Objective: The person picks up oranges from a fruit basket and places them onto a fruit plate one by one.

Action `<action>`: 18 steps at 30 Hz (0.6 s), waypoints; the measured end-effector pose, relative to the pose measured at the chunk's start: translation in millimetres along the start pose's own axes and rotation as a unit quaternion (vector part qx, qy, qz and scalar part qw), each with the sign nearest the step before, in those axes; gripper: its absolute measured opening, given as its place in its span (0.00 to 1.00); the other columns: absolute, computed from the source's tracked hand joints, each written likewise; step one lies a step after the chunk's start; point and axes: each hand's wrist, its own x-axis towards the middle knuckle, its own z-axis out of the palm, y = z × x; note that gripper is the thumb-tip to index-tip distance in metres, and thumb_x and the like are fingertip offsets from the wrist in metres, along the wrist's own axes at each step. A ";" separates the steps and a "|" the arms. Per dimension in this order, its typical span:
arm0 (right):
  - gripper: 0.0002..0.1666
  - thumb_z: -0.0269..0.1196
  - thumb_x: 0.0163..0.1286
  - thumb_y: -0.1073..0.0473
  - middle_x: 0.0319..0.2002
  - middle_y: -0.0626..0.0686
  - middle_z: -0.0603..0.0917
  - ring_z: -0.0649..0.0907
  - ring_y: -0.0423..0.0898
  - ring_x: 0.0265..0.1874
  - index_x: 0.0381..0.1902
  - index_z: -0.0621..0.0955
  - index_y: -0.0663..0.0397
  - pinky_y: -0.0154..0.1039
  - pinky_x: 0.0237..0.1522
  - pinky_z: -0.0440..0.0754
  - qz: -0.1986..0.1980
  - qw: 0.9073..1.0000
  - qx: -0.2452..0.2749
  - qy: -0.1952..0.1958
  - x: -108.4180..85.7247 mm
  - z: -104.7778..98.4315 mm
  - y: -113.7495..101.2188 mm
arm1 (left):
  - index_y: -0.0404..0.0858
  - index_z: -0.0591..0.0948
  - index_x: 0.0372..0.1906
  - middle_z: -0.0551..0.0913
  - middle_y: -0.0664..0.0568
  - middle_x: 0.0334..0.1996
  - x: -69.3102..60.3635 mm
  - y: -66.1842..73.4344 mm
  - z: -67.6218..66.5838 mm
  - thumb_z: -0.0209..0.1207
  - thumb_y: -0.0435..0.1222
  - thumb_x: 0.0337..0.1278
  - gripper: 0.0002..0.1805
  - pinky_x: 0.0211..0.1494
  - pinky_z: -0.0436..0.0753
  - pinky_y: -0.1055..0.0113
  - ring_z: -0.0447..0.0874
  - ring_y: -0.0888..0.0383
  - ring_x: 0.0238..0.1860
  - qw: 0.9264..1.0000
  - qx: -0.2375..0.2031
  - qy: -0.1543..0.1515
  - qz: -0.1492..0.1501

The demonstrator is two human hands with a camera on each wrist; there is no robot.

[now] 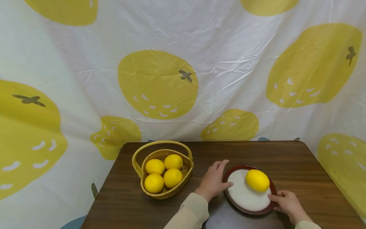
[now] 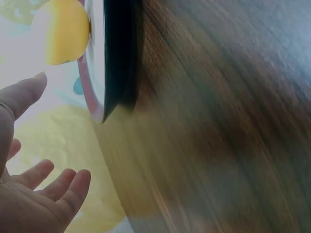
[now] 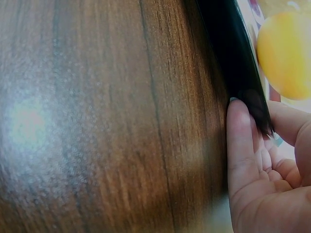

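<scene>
A round plate [image 1: 243,198] with a dark red rim and a white middle is at the right side of the table. One lemon [image 1: 257,180] lies on it, right of centre. My right hand [image 1: 288,203] pinches the plate's right rim, thumb on top and fingers below, as the right wrist view of the hand [image 3: 267,189] shows. At the plate's left side is my left hand [image 1: 212,183], thumb and fingers spread. The left wrist view shows the left hand [image 2: 41,194] apart from the plate and holding nothing.
A wicker basket [image 1: 163,196] with a tall handle stands on the left, holding several lemons [image 1: 154,183]. Beneath everything is a dark wooden table [image 1: 206,152]. A white cloth [image 1: 223,95] printed with big lemons hangs behind and beside it.
</scene>
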 end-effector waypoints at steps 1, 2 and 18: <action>0.33 0.68 0.69 0.58 0.39 0.64 0.80 0.81 0.44 0.33 0.55 0.67 0.81 0.41 0.39 0.88 0.001 1.000 0.000 0.001 -0.2 0.0 -0.1 | 0.59 0.59 0.77 0.69 0.53 0.70 -0.8 -0.7 -1.2 0.71 0.53 0.55 0.47 0.63 0.80 0.55 0.73 0.51 0.66 1.000 0.002 0.002 0.001; 0.34 0.68 0.69 0.57 0.40 0.64 0.80 0.81 0.44 0.33 0.55 0.67 0.81 0.41 0.39 0.88 -0.002 1.000 0.000 0.000 -0.6 -0.1 0.1 | 0.58 0.59 0.77 0.70 0.52 0.70 -1.6 -1.5 -2.1 0.71 0.53 0.55 0.47 0.63 0.80 0.55 0.74 0.50 0.66 1.000 0.003 0.004 0.003; 0.28 0.67 0.70 0.58 0.37 0.60 0.80 0.81 0.44 0.32 0.51 0.69 0.79 0.40 0.38 0.88 -0.003 1.000 0.003 0.005 -3.2 0.8 -1.5 | 0.56 0.60 0.77 0.70 0.50 0.69 -10.7 -20.9 -12.2 0.71 0.53 0.56 0.47 0.60 0.82 0.52 0.74 0.49 0.65 1.000 0.017 0.018 0.007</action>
